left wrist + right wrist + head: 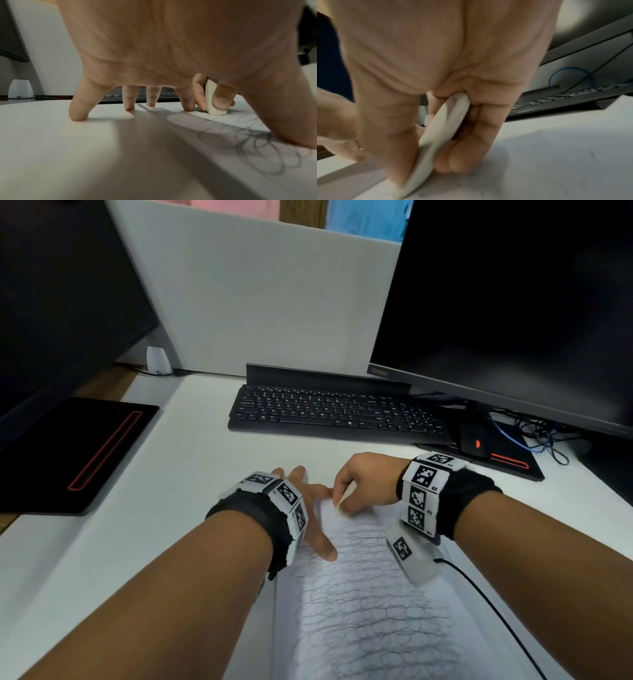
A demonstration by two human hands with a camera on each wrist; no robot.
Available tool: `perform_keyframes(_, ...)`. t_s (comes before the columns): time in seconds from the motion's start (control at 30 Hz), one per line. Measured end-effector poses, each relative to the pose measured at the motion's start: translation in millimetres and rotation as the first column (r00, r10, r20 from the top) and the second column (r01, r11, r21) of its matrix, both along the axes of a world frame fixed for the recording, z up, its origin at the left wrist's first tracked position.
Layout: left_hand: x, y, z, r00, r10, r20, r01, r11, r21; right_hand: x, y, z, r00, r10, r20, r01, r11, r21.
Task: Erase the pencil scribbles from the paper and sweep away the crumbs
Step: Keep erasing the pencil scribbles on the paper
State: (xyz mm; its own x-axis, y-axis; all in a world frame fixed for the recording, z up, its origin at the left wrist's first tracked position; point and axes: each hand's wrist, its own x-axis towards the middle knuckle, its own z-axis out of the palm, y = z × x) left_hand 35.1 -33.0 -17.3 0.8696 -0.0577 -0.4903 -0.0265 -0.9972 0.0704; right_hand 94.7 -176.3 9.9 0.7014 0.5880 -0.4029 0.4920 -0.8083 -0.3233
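most of the pencil scribbles (370,604) are left on the paper (455,642); loops are seen across nearly the whole sheet from its near edge up to just short of its far edge. only a narrow strip at the far edge of the paper looks cleaned, so the task is judged to be in its early part.

the eraser (343,496) is pinched in the right hand (366,484) between thumb and curled fingers, its lower end pressed to the paper near the sheet's far left corner. in the right wrist view the eraser (440,136) is seen bent against the sheet, with a few dark specks, possibly crumbs, beside it; they are too blurred to be confirmed.

the left hand (305,508) is spread wide, nothing held: fingertips (78,116) are planted on the desk (137,542) and along the paper's left edge, and the thumb is set on the scribbled area, so the sheet is judged to be pinned down.

sweeping is not yet done. the erasing step is in hand; almost all of the sheet toward the near edge of the desk is left to be rubbed.

a keyboard (335,412) is seen at the far side of the desk, well apart from the paper.
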Motion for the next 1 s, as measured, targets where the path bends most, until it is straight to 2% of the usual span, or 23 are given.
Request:
perform_keyframes(0.07,0,1,-1,1.000,0.008,0.007,-0.008,1.000,-0.010,-1,0,0,1.000,-0.008,0.009,0.008,1.000,-0.001)
perform_keyframes(0.17,1,1,0,1.000,0.008,-0.007,-0.008,1.000,-0.017,-7,2,-1,0.997,0.054,-0.050,-0.056,0.997,-0.045)
perform_keyframes(0.33,-2,1,0,1.000,0.011,0.012,-0.011,1.000,-0.024,-1,-1,1,1.000,-0.019,0.009,0.019,1.000,-0.020)
perform_keyframes(0.43,-1,1,1,1.000,0.012,-0.002,-0.012,1.000,-0.018,-7,0,-1,0.997,0.033,-0.066,-0.036,0.998,-0.044)
perform_keyframes(0.57,-3,0,2,1.000,0.018,-0.010,-0.018,1.000,-0.011,1,-5,2,0.999,-0.039,0.014,0.039,0.999,0.006)
perform_keyframes(0.7,-1,-1,5,1.000,0.013,-0.023,-0.013,1.000,-0.006,-5,-2,-1,0.999,0.035,-0.042,-0.037,0.998,-0.041)
perform_keyframes(0.87,-3,0,3,1.000,0.025,-0.017,-0.025,1.000,-0.012,3,-6,-1,0.999,-0.043,0.018,0.043,0.999,0.005)
perform_keyframes(1.0,-1,0,1,1.000,0.012,-0.007,-0.012,1.000,-0.004,0,-5,-3,0.998,0.034,-0.053,-0.035,0.999,-0.027)
